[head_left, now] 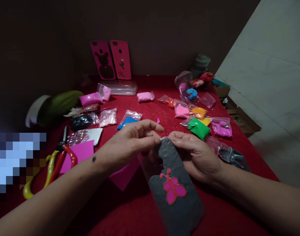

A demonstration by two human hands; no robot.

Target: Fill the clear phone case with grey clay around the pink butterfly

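Between my hands is a clear phone case [189,209] largely covered with a dark grey clay layer, its upper left part still bare around the camera area. A pink butterfly with orange-red outlines [173,190] decorates the grey surface. My left hand [137,137] pinches the top edge of the case with thumb and fingers. On the other side, my right hand [195,152] grips the upper right edge, thumb on the front near the top. The case tilts, its lower end toward me. Magenta sheets [124,173] lie beneath and beside my left forearm.
Scissors with red and yellow handles [57,157] lie at left. Bags of clay surround my hands, including blue [128,122], green [198,128] and black [83,122]. Two decorated pink phone cases [121,62] lean on the back wall. Cardboard boxes [243,114] stand beyond the right table edge.
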